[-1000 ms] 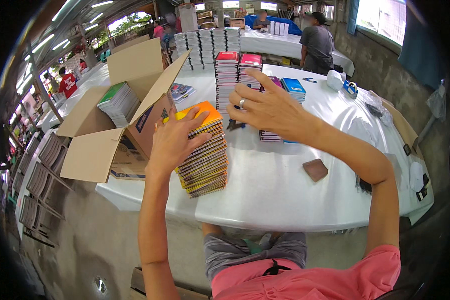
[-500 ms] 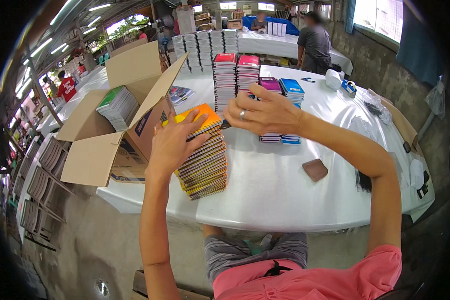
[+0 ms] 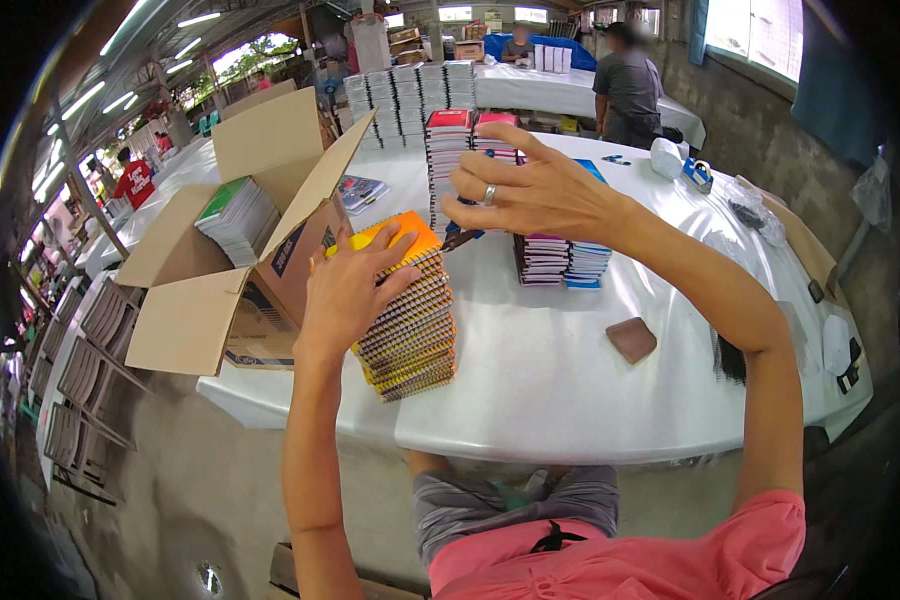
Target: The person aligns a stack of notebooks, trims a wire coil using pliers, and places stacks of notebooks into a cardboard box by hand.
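Note:
A tall stack of spiral-bound notebooks (image 3: 407, 340) with yellow and orange covers stands on the white table in front of me, coil edges facing me. My left hand (image 3: 345, 295) lies on its top, fingers spread over the uppermost cover. In my right hand (image 3: 550, 195) is a small tool that looks like pliers (image 3: 458, 240), with a dark tip and blue handles. Its tip is at the right corner of the top notebook; whether it touches the coil I cannot tell. The right fingers are loosely curled, partly hiding the handles.
Left of the stack stands an open cardboard box (image 3: 180, 325) holding green-covered notebooks (image 3: 238, 220). Behind my right hand are stacks of red (image 3: 448, 170), purple (image 3: 543, 262) and blue notebooks (image 3: 587, 265). A brown wallet-like item (image 3: 631, 341) lies to the right. A person (image 3: 628, 90) stands farther back.
My right hand has loosened and its fingers have risen and spread apart, showing more of the blue handles. The left hand stays on the stack.

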Demonstrator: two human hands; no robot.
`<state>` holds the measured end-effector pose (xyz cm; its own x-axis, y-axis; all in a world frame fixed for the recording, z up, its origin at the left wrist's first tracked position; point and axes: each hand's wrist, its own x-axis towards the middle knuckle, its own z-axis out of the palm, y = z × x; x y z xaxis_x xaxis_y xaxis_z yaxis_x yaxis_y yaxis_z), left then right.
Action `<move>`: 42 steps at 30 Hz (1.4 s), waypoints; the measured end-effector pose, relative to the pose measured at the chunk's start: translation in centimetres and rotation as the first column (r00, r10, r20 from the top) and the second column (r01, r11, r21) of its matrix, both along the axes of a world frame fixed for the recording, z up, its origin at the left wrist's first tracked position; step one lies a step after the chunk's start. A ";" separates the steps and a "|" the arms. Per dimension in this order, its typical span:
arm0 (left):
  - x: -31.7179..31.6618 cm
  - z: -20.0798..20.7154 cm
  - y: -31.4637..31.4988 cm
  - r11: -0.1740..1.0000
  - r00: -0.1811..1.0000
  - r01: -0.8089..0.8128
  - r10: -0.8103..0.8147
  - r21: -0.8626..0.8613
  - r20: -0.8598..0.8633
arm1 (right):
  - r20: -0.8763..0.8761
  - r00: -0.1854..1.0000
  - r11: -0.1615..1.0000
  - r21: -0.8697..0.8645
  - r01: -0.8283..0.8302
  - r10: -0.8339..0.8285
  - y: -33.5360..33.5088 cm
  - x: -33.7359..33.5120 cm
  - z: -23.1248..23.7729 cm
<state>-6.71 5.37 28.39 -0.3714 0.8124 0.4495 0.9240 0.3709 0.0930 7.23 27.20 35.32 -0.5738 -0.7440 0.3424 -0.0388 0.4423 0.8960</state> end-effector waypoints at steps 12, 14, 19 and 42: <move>-0.1 -0.2 0.3 1.000 1.000 0.009 -0.009 -0.004 0.017 | -0.020 0.993 0.983 0.142 -0.115 0.119 0.4 -0.4 -0.4; -0.4 -0.6 -0.2 1.000 1.000 -0.010 0.010 -0.006 0.010 | 0.040 0.993 0.994 0.024 0.109 -0.110 -2.1 0.6 -0.9; -1.0 -1.2 -0.2 0.998 0.992 0.022 -0.014 0.064 -0.124 | 0.285 0.623 0.630 -0.081 0.773 -0.728 -8.6 2.3 -2.2; -1.6 -1.5 -1.6 0.855 0.970 0.087 -0.190 0.511 0.153 | 0.587 0.806 0.088 -0.809 0.581 0.076 4.4 11.6 -23.9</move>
<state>-8.28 3.79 26.85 -0.3921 0.5488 0.7383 0.9072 0.0973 0.4094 18.84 31.56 11.43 -0.9334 0.2311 0.2746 0.1245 0.9260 -0.3563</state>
